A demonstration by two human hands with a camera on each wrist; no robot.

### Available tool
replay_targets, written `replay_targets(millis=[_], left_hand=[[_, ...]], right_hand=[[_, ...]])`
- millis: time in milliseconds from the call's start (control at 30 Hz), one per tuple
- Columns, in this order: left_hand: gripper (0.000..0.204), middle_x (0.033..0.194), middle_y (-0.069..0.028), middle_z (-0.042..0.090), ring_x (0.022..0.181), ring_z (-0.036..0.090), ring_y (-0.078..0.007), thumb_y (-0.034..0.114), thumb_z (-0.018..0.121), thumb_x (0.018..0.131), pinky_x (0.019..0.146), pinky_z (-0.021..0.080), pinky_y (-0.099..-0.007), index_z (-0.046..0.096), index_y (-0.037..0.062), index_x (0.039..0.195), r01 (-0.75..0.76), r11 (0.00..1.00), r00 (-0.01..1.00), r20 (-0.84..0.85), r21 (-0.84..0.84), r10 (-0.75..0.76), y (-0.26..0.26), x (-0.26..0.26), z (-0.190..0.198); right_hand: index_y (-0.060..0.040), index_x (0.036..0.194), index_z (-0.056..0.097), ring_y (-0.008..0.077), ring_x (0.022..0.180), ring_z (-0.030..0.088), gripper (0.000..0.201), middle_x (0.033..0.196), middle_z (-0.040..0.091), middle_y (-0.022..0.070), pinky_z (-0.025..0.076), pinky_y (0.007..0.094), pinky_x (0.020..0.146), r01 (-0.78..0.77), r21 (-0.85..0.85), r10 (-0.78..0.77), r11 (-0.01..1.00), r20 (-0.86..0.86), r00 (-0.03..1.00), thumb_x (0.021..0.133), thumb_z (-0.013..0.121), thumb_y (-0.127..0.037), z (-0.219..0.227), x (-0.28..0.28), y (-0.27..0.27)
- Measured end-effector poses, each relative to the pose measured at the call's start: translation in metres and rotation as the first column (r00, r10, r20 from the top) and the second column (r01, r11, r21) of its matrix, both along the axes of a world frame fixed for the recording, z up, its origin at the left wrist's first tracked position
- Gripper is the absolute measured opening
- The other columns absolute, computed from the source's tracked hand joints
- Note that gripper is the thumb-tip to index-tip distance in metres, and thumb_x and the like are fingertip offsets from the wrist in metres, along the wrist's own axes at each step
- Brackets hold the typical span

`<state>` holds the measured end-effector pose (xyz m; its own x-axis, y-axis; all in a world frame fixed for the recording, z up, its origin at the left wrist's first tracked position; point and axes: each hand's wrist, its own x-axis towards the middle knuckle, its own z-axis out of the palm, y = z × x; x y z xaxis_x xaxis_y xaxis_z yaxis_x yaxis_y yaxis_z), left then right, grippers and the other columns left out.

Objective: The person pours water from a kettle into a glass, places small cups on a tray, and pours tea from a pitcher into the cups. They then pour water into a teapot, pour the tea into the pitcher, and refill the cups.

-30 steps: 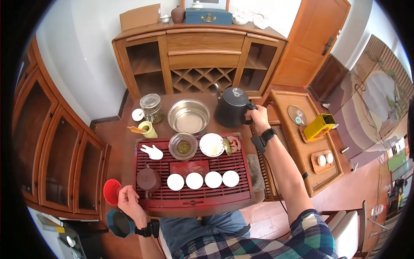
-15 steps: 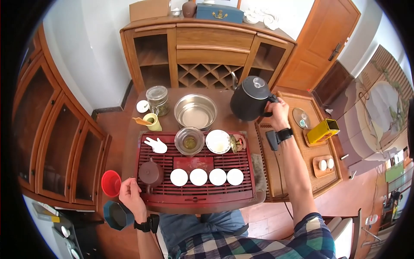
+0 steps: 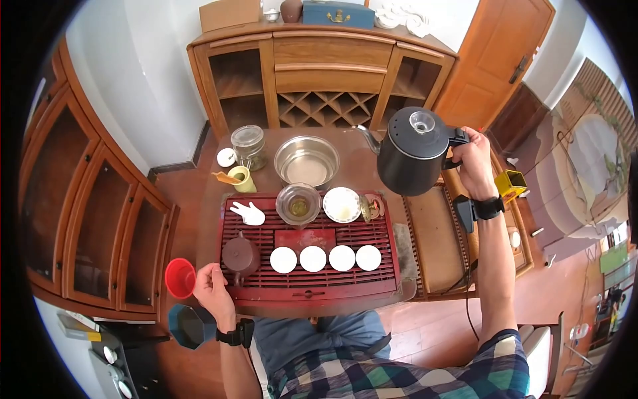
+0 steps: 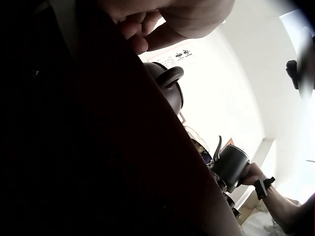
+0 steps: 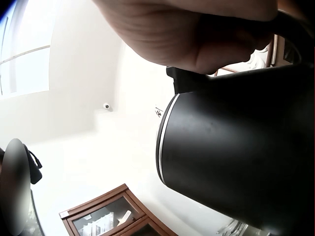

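My right hand (image 3: pixel 475 159) grips the handle of a black kettle (image 3: pixel 411 159) with a curved metal spout. The kettle is tilted slightly, over the right side of the table, its spout toward the steel basin (image 3: pixel 307 161); its dark body fills much of the right wrist view. My left hand (image 3: pixel 212 291) rests at the left front edge of the red tea tray (image 3: pixel 312 293), fingers loosely bent, beside a brown teapot (image 3: pixel 240 257). On the tray are several white cups (image 3: pixel 312 259) in a row, a glass bowl (image 3: pixel 298 203), a white lidded-style bowl (image 3: pixel 341 204) and a white hand-shaped ornament (image 3: pixel 248 213).
A glass jar (image 3: pixel 249 145) and a green tool holder (image 3: pixel 244 179) stand at the back left. Left of my hand are a red container (image 3: pixel 180 278) and a dark blue bin (image 3: pixel 191 326). A wicker side table (image 3: pixel 435 246) with a yellow box (image 3: pixel 510 185) stands at right.
My right hand has lifted the kettle from the back of the table and carried it up and to the right. My left hand stays at the tray's left front corner.
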<state>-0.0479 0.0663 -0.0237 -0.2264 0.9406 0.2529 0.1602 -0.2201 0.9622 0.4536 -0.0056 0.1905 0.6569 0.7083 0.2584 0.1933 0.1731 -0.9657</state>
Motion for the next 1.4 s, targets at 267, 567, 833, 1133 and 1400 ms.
replay_targets(millis=[267, 567, 833, 1133, 1400], left_hand=[[0.011, 0.07, 0.0027, 0.057, 0.063, 0.049, -0.0044, 0.008, 0.064, 0.1, 0.059, 0.038, -0.0214, 0.07, -0.0013, 0.099, -0.006, 1.0, 1.0, -0.027, 0.003, 0.006, -0.001, 0.001, 0.002], [0.012, 0.071, 0.0021, 0.058, 0.063, 0.05, -0.0052, 0.009, 0.064, 0.101, 0.059, 0.04, -0.0224, 0.07, -0.0009, 0.099, -0.007, 1.0, 0.999, -0.053, -0.004, 0.007, 0.001, -0.001, 0.0], [0.012, 0.073, 0.0014, 0.06, 0.064, 0.051, -0.006, 0.009, 0.065, 0.1, 0.059, 0.042, -0.023, 0.07, -0.0008, 0.098, -0.019, 1.0, 0.998, -0.054, -0.001, 0.019, 0.0, 0.002, 0.001], [0.012, 0.075, 0.0011, 0.062, 0.065, 0.053, -0.0065, 0.011, 0.065, 0.1, 0.06, 0.043, -0.0229, 0.07, 0.0001, 0.098, -0.023, 1.0, 0.997, -0.071, -0.019, 0.022, -0.002, 0.002, 0.004], [0.013, 0.074, 0.001, 0.062, 0.065, 0.053, -0.0065, 0.011, 0.065, 0.101, 0.061, 0.044, -0.023, 0.07, 0.0, 0.099, -0.022, 1.0, 0.996, -0.083, -0.021, 0.02, -0.002, 0.001, 0.004]], right_hand=[[0.0008, 0.078, 0.061, 0.0076, 0.065, 0.047, 0.019, 0.071, 0.056, -0.0007, 0.034, 0.0238, 0.057, -0.063, -0.162, 0.084, 0.985, 0.126, 0.988, 0.067, 0.053, 0.014, 0.007, -0.017, -0.001], [-0.0006, 0.076, 0.059, 0.008, 0.063, 0.046, 0.02, 0.069, 0.055, -0.0012, 0.034, 0.0255, 0.056, -0.099, -0.28, 0.162, 0.955, 0.211, 0.964, 0.065, 0.053, 0.014, 0.015, -0.037, 0.013], [0.001, 0.074, 0.06, 0.008, 0.063, 0.046, 0.014, 0.066, 0.051, -0.002, 0.035, 0.0274, 0.056, -0.09, -0.322, 0.195, 0.943, 0.312, 0.93, 0.07, 0.053, 0.012, 0.025, -0.054, 0.026], [0.0056, 0.075, 0.062, 0.0114, 0.064, 0.047, 0.011, 0.062, 0.048, 0.0039, 0.038, 0.0328, 0.057, -0.052, -0.353, 0.218, 0.934, 0.449, 0.867, 0.069, 0.052, 0.009, 0.029, -0.06, 0.037], [0.0079, 0.078, 0.064, 0.0178, 0.064, 0.055, 0.015, 0.064, 0.055, 0.0125, 0.045, 0.0354, 0.062, -0.017, -0.365, 0.235, 0.931, 0.564, 0.791, 0.068, 0.053, 0.008, 0.034, -0.068, 0.042]])
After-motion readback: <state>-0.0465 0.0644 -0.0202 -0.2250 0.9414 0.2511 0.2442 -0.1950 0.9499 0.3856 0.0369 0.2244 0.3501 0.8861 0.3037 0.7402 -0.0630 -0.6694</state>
